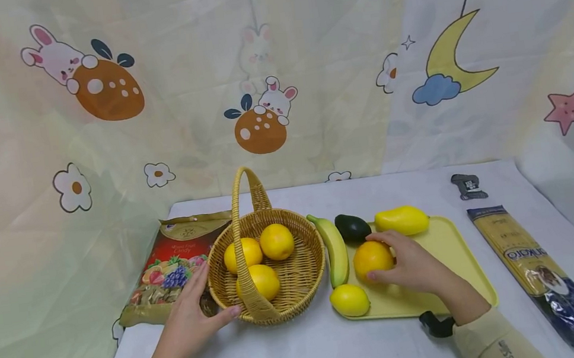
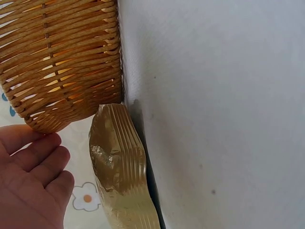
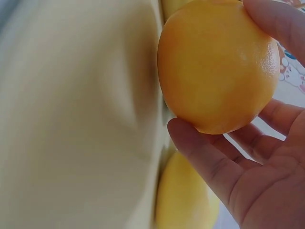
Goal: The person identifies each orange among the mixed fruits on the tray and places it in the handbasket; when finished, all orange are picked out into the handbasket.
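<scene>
My right hand grips an orange over the yellow tray; in the right wrist view the thumb and fingers curl about the orange. My left hand rests against the left side of the wicker basket, its fingers fairly straight; in the left wrist view the fingertips touch the basket's rim. Inside the basket lie three orange-yellow round fruits. Around the held orange are a banana, a lemon, a dark green avocado and a yellow mango-like fruit.
A red and gold candy bag lies left of the basket, partly behind it and my left hand. At the right lies a long gold and blue packet, with a small dark grey item behind it. A printed cloth hangs at the back.
</scene>
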`<state>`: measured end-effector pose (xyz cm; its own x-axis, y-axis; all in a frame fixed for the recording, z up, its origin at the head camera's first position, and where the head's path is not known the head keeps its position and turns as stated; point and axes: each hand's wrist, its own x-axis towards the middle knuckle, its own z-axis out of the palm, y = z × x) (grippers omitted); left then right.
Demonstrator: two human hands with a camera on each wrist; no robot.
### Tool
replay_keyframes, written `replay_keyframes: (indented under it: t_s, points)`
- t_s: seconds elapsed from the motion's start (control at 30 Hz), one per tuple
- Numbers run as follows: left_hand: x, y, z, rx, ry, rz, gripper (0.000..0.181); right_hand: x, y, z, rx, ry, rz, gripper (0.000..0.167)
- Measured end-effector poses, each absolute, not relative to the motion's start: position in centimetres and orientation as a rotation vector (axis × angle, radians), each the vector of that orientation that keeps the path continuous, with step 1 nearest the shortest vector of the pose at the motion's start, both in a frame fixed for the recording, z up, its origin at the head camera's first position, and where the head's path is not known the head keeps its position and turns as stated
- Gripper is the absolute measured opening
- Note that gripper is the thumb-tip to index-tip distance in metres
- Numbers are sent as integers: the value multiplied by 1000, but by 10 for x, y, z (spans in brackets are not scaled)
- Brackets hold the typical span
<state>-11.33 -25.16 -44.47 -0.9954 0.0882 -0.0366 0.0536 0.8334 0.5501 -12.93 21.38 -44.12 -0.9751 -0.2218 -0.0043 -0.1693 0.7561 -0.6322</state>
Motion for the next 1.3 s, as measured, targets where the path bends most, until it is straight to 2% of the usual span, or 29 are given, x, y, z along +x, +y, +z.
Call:
replay_keyframes:
  t_s: [0.8, 1.07, 1.3]
  points:
    - [-113, -252, -445, 108, 2948, 901, 127, -148, 198, -397, -558, 2937, -1059, 77]
    - [-112, -253, -445, 112, 2946, 911, 127, -162, 172, -370, -698, 2898, -1034, 76]
    - [-113, -251, -443, 92, 2932, 898, 128, -178, 131, -349, -865, 2845, -914, 76]
